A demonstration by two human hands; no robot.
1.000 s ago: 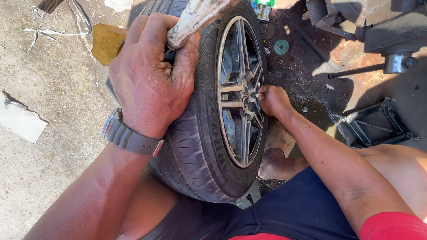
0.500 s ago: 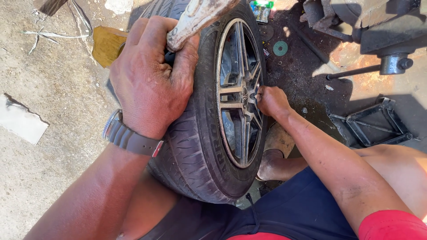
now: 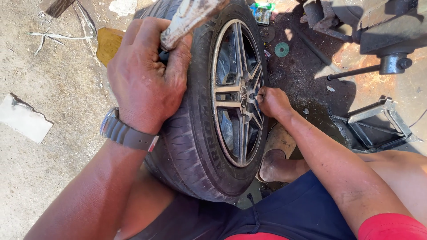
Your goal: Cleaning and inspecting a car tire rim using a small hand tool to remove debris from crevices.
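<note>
Here the tyre (image 3: 195,146) stands upright between the person's knees. The left hand (image 3: 144,78) is clamped on a pale tool handle (image 3: 189,18) atop its tread; the right hand (image 3: 272,101) pinches something small at the wheel hub (image 3: 243,95). Steadying looks needed next.

The person's arms are bare from the wrists up, with no gloves on either hand. The left hand (image 3: 144,84) carries a wristwatch (image 3: 126,132) with a dark grey ribbed strap, a metal bezel showing at its edge and a small reddish tab at the strap end. The right hand (image 3: 272,102) is smudged with dark grime, as is the forearm behind it. Dark navy shorts (image 3: 284,209) with a thin drawstring cover the lap, and a red shirt (image 3: 391,226) shows at the lower right corner.
</note>
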